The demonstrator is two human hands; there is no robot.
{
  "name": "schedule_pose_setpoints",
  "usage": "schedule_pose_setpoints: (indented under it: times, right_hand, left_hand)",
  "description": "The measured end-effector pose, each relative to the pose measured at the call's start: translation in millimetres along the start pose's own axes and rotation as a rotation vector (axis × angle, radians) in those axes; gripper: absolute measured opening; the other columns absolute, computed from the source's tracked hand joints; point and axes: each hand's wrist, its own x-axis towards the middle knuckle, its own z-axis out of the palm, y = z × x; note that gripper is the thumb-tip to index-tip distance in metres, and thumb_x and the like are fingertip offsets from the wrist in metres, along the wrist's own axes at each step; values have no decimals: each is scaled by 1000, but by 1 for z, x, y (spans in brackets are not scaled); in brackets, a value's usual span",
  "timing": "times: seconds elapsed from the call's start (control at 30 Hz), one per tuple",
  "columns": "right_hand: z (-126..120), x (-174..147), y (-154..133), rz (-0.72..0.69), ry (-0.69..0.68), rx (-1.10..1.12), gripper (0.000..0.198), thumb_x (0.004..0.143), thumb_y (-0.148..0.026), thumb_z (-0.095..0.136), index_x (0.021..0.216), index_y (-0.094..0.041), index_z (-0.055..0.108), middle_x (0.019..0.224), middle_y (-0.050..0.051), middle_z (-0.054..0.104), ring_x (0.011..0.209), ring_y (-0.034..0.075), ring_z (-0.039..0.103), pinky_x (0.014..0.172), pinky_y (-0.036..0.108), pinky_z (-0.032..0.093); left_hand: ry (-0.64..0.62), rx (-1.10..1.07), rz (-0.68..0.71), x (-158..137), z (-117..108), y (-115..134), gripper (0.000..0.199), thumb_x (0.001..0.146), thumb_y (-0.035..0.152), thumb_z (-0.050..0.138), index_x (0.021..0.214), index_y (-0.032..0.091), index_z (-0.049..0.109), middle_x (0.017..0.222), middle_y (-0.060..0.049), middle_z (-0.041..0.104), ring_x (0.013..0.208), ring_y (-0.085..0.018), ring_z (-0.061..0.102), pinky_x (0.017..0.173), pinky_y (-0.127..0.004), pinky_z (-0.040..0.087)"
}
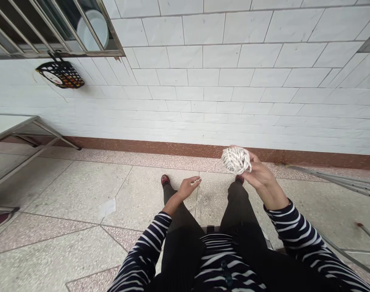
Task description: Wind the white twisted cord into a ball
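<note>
My right hand (262, 178) is raised over my right knee, its fingers wrapped round a ball of thick off-white cord (236, 160). The cord is wound in overlapping turns. Lower and to the left, my left hand (187, 187) is closed in a pinch over my left leg. Between its fingertips shows a short bit of whitish cord (197, 181). Whether this bit joins the ball cannot be made out. A small light tangle (205, 199), perhaps also cord, lies on the floor between my legs.
A white tiled wall (203, 89) stands ahead. At left are a metal-legged table (33, 118) and a black patterned bag (61, 75) hanging under a barred window. A pale square (107, 208) lies on the speckled floor. Metal poles (339, 178) are at right.
</note>
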Motion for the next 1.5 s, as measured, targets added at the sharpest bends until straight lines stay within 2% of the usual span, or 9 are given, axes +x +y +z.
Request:
schedule_pose_setpoints:
  times: [0.13,0.33,0.43,0.57,0.77,0.9,1.03,1.27,1.5]
  right_hand:
    - [10,10,-17,-94,-1,1,74,52,-49,106,117,-26,83,127,11,79,133,39,70,102,53,65]
    - [5,15,-25,-192,125,-36,73,57,-52,103,120,-26,77,134,13,75,141,39,64,107,57,64]
    - [-2,10,-38,-246,163,-61,74,62,-56,100,126,-29,76,139,11,74,141,38,64,109,56,64]
    - [1,7,-43,-270,139,-83,70,67,-53,96,130,-30,75,137,11,74,141,36,64,107,54,64]
    - [23,25,13,-19,81,-217,64,63,-34,93,124,-25,78,124,11,79,107,30,75,83,42,65]
    - [24,35,45,-19,110,-401,56,60,-28,87,116,-22,81,114,8,80,97,24,73,78,34,59]
    - [9,41,50,-109,155,-538,58,60,-26,84,118,-22,80,125,9,78,114,29,70,97,41,57]
    - [-31,59,70,-240,293,-799,61,60,-20,76,121,-21,75,132,12,63,132,35,56,124,53,39]
    - [-37,31,132,19,30,-813,52,55,-9,72,105,-23,80,119,8,65,118,30,60,114,47,46]
  left_hand:
    - [92,-129,26,30,-21,12,36,90,36,67,117,14,78,106,-11,84,100,-24,77,98,-36,60]
    - [26,-174,101,44,-20,6,21,88,24,53,95,17,72,87,-4,77,81,-18,74,89,-31,59]
    - [-32,-62,98,39,-23,-5,22,86,21,49,87,18,71,87,-4,78,88,-19,74,91,-31,58]
    - [69,134,-47,42,-32,-12,21,81,13,53,81,19,73,94,-6,82,104,-25,75,107,-38,56]
    - [21,-13,39,37,-2,23,43,85,14,66,127,16,75,141,-15,76,131,-28,71,124,-44,48]
    - [-133,-302,201,12,28,55,33,98,45,67,106,14,79,106,-11,84,108,-26,77,111,-39,54]
    - [-154,-235,77,-16,40,56,36,104,45,52,96,17,73,70,-3,76,72,-19,69,84,-29,54]
    - [-310,74,104,-51,22,62,34,101,31,50,72,20,63,68,1,71,65,-14,59,75,-25,44]
    - [-188,468,304,-29,-9,83,30,103,32,56,80,21,72,78,-8,74,80,-24,65,85,-33,47]
